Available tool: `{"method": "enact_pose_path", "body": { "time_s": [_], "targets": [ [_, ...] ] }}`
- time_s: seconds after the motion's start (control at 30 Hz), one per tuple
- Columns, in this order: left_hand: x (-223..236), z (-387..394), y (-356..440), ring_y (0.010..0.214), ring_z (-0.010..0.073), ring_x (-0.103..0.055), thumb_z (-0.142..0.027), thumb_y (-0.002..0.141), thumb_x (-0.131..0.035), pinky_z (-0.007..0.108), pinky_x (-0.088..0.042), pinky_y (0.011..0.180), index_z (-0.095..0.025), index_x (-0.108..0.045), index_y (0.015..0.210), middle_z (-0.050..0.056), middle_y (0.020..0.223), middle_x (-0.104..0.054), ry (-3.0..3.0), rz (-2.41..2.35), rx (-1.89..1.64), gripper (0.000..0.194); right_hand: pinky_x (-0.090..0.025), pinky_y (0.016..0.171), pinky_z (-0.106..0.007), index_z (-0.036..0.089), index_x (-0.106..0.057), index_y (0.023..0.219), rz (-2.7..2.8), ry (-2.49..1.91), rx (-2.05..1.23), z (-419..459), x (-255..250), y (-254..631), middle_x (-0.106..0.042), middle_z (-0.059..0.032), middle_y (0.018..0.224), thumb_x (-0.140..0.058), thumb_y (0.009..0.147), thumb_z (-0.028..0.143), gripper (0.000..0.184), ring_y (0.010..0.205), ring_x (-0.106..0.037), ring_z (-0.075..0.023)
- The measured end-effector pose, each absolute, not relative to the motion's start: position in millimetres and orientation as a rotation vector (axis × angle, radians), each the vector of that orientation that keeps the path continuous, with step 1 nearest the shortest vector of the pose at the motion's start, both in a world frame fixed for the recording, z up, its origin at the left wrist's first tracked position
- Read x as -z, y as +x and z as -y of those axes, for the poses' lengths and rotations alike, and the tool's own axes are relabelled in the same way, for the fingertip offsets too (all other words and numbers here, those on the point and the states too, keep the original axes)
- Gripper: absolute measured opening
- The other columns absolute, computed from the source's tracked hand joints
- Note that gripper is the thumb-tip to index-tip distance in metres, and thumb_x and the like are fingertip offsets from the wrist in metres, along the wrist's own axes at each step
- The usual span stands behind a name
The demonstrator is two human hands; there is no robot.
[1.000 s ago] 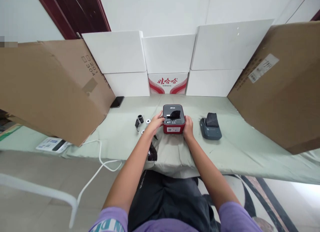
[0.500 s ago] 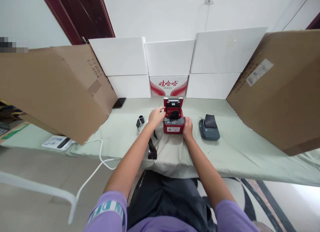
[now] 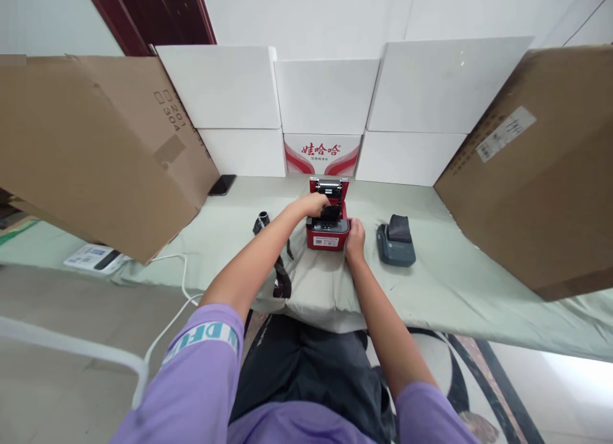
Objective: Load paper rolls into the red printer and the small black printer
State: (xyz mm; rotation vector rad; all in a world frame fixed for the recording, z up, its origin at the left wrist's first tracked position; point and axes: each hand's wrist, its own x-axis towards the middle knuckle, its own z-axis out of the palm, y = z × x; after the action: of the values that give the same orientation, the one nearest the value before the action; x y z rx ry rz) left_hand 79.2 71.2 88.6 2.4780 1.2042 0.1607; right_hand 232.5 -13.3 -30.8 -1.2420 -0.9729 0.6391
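Observation:
A small red and black label printer [image 3: 328, 241] stands on the cloth-covered table with its lid [image 3: 329, 187] raised. My left hand [image 3: 313, 204] reaches into the opened top from the left, fingers curled downward beside a black strip [image 3: 330, 214]. What those fingertips hold is hidden inside the printer. Against the printer's right side, my right hand [image 3: 355, 239] is wrapped round the edge and grips it. Left of the printer, partly behind my left forearm, are a small black roll [image 3: 263, 217] and a crumpled length of black ribbon [image 3: 282, 283].
A dark grey portable printer [image 3: 396, 244] with black material on top sits to the right. Cardboard sheets [image 3: 96, 144] [image 3: 550, 176] and white boxes [image 3: 325, 96] wall the table. A phone [image 3: 222, 184], a white device [image 3: 96, 257] and a white cable [image 3: 184, 275] lie leftward.
The printer's lid went from closed to raised. My left hand moved off the lid's left side and into the opened top. My right hand stayed on the printer's right side.

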Motion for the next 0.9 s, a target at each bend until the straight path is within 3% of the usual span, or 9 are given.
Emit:
{"method": "enact_pose_path", "body": {
  "time_s": [0.07, 0.13, 0.27, 0.4, 0.5, 0.67, 0.9],
  "targets": [
    [-95, -66, 65, 0.089, 0.0257, -0.070, -0.009, 0.061, -0.072, 0.030, -0.051, 0.082, -0.019, -0.080, 0.083, 0.007, 0.086, -0.078, 2.338, -1.128, -0.388, 0.025, -0.044, 0.083, -0.033, 0.022, -0.060, 0.084, 0.971, -1.254, -0.638, 14, 30, 232, -0.065, -0.0040, 0.086, -0.035, 0.093, 0.056, 0.044, 0.084, -0.055, -0.0201],
    [-105, -58, 45, 0.087, 0.0225, -0.069, -0.017, 0.064, -0.076, 0.030, -0.052, 0.082, -0.018, -0.080, 0.101, 0.007, 0.095, -0.078, 2.199, -1.087, -0.645, 0.037, -0.044, 0.082, -0.033, 0.022, -0.060, 0.082, 0.971, -1.265, -0.638, 14, 28, 232, -0.065, -0.0041, 0.085, -0.034, 0.093, 0.058, 0.045, 0.084, -0.055, -0.0201],
    [-117, -47, -5, 0.079, 0.0158, -0.064, -0.034, 0.070, -0.077, 0.030, -0.052, 0.078, -0.016, -0.067, 0.128, 0.008, 0.110, -0.073, 1.938, -1.193, -1.095, 0.062, -0.043, 0.083, -0.032, 0.022, -0.060, 0.083, 0.968, -1.271, -0.646, 14, 28, 232, -0.066, -0.0040, 0.085, -0.034, 0.093, 0.058, 0.045, 0.084, -0.055, -0.0199],
    [-104, -56, -46, 0.085, 0.0158, -0.064, -0.038, 0.072, -0.074, 0.027, -0.050, 0.079, -0.015, -0.068, 0.118, 0.007, 0.107, -0.072, 1.808, -1.437, -1.247, 0.051, -0.043, 0.083, -0.033, 0.023, -0.059, 0.082, 0.980, -1.263, -0.650, 14, 29, 233, -0.065, -0.0038, 0.085, -0.035, 0.094, 0.055, 0.042, 0.084, -0.055, -0.0202],
    [-81, -71, -61, 0.084, 0.0171, -0.064, -0.037, 0.068, -0.078, 0.026, -0.048, 0.076, -0.015, -0.068, 0.102, 0.005, 0.099, -0.072, 1.816, -1.712, -1.123, 0.042, -0.043, 0.081, -0.033, 0.023, -0.059, 0.081, 0.981, -1.266, -0.645, 14, 29, 233, -0.063, -0.0033, 0.083, -0.036, 0.094, 0.053, 0.040, 0.082, -0.054, -0.0202],
    [-53, -88, -63, 0.086, 0.0210, -0.066, -0.039, 0.067, -0.081, 0.028, -0.045, 0.074, -0.022, -0.065, 0.101, 0.004, 0.094, -0.073, 1.943, -2.010, -0.707, 0.041, -0.043, 0.080, -0.033, 0.023, -0.059, 0.081, 0.986, -1.274, -0.635, 13, 30, 234, -0.064, -0.0031, 0.082, -0.035, 0.094, 0.052, 0.040, 0.082, -0.055, -0.0201],
    [-43, -91, -53, 0.109, 0.0333, -0.066, -0.042, 0.058, -0.088, 0.037, -0.045, 0.090, -0.025, -0.070, 0.094, 0.010, 0.107, -0.076, 1.934, -2.175, -0.280, 0.044, -0.043, 0.080, -0.033, 0.023, -0.060, 0.081, 0.978, -1.283, -0.647, 11, 34, 235, -0.064, -0.0023, 0.082, -0.037, 0.093, 0.051, 0.038, 0.081, -0.055, -0.0199]
  ]
}}
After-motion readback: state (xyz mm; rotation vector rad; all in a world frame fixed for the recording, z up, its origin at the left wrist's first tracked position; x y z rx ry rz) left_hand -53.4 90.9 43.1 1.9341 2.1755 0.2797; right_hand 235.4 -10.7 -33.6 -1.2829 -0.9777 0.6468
